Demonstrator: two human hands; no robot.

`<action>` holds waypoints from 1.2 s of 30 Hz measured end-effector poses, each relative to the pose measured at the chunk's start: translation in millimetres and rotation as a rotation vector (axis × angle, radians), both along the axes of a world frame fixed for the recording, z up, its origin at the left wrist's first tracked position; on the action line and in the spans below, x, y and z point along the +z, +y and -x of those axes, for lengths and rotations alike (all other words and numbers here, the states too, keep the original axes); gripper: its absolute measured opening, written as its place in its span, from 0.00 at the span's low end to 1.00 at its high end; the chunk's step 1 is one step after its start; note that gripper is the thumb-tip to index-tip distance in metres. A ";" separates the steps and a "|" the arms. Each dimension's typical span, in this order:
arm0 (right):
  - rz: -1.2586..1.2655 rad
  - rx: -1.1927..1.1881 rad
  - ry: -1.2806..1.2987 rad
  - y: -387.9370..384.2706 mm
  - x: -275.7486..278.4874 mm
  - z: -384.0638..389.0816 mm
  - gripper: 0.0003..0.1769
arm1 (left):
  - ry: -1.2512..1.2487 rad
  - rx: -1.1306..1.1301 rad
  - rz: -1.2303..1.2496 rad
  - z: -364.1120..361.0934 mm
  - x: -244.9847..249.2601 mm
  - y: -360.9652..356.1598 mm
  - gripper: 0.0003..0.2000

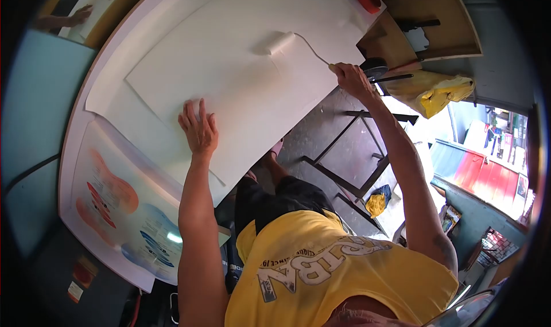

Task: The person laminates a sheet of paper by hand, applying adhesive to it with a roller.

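Observation:
A large white sheet [241,103] lies on a broad white-topped table [77,137]. My left hand [198,127] rests on the sheet with its fingers spread, holding nothing. Out to the right, my right hand [353,80] is wrapped round the handle of a paint roller. The paint roller [281,43] has a white sleeve that touches the sheet near its upper middle, and a thin bent wire runs from it to my hand. Most of the handle is hidden inside my fingers.
Below the sheet, a printed panel with orange and blue shapes [115,183] lies on the table. An orange-red item [367,0] sits at the far corner. Dark metal frames [356,155] stand on the floor at right. A yellow bag [447,94] hangs beyond my right hand.

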State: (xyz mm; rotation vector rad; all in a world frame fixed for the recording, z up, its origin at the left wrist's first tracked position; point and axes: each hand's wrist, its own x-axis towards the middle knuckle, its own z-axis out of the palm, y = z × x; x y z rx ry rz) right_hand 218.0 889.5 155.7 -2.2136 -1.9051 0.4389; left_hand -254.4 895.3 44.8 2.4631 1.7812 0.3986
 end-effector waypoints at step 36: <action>-0.017 0.034 -0.052 28.7 3.9 -65.5 0.10 | -0.007 0.004 0.059 -0.8 1.3 4.0 0.33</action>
